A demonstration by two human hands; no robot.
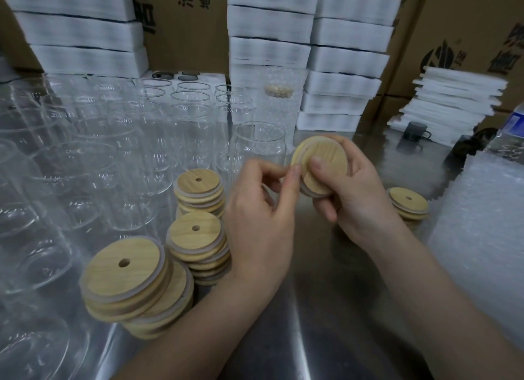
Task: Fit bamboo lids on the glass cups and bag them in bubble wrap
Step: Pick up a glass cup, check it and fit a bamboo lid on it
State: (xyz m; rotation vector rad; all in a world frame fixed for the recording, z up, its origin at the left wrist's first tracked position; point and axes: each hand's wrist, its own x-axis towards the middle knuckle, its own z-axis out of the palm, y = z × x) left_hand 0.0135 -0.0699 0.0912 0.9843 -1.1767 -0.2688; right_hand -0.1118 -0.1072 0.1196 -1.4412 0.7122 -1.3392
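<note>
The right hand (354, 198) grips a small stack of bamboo lids (326, 158), thumb on top. Just beside that grip, the left hand (261, 209) curls at the edge, maybe to peel 1 off. I cannot tell if it pinches.

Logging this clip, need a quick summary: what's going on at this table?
The right hand holds two bamboo lids pressed together above the metal table, while the left hand pinches at their edge, seemingly to part them. An empty glass cup stands just behind. Stacks of lids and more cups sit to the left, bubble wrap to the right.
</note>
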